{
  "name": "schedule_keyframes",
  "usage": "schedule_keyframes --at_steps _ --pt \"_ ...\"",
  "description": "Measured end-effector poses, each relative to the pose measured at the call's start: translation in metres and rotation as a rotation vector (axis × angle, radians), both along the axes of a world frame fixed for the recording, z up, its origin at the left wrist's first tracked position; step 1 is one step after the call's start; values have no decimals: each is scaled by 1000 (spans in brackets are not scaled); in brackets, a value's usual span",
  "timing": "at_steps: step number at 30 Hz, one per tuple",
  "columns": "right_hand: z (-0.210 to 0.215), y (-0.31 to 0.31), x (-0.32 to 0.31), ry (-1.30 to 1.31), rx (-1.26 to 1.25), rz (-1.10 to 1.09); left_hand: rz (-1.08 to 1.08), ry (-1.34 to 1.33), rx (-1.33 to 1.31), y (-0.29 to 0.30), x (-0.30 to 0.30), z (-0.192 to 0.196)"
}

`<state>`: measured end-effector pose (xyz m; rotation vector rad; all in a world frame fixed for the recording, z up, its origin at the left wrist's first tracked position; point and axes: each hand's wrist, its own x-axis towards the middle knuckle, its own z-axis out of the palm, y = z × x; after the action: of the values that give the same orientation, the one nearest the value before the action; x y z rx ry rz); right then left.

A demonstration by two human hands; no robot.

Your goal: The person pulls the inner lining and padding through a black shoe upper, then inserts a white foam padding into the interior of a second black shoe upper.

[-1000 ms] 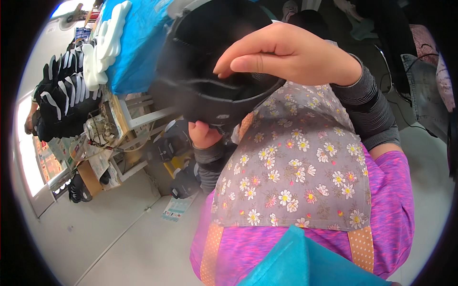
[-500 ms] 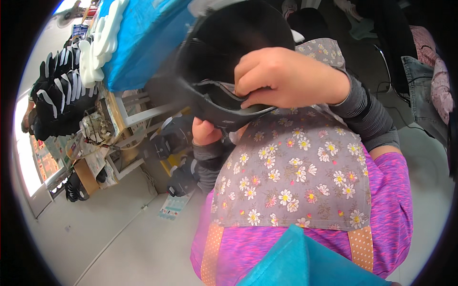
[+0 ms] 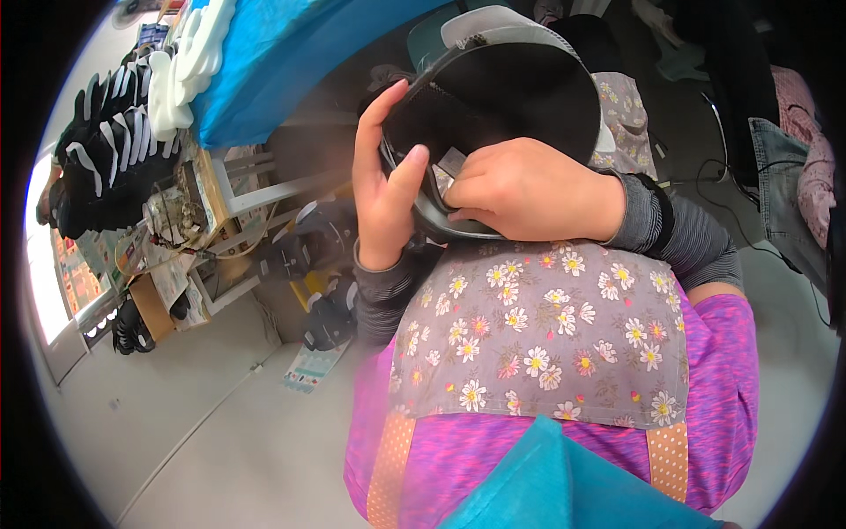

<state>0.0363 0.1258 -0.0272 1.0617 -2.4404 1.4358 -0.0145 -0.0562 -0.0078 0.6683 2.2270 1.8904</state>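
A black cap [image 3: 520, 97] is held up before my chest, its dark hollow inside facing me and a pale brim [image 3: 507, 22] at its far side. My right hand [image 3: 533, 189] reaches over the near rim with fingers pinched on the inner band. Beside those fingertips a small grey label [image 3: 452, 161] shows inside the cap. At the cap's left rim is my left hand [image 3: 383, 181], its thumb and forefinger stretched apart and close against the edge. Its other fingers are mostly hidden.
A blue-covered surface [image 3: 291, 70] lies at the upper left, with white curved pieces [image 3: 189, 70] at its edge. Rows of black and white pieces [image 3: 115, 159] stand farther left. Dark caps [image 3: 317, 256] sit below the table frame. A cable [image 3: 749, 238] trails at right.
The cap has shifted right and turned, so its pale brim now shows. My left hand has risen from beneath it to the left rim and spread its fingers. My right hand stays pinched inside.
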Motion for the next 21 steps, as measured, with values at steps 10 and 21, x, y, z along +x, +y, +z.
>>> schedule_keyframes --at_steps 10,21 --pt "-33 13 -12 -917 -428 -281 -59 -44 56 -1 12 -13" --pt "-2 3 -2 -685 -444 -122 26 -23 30 16 -8 -30"
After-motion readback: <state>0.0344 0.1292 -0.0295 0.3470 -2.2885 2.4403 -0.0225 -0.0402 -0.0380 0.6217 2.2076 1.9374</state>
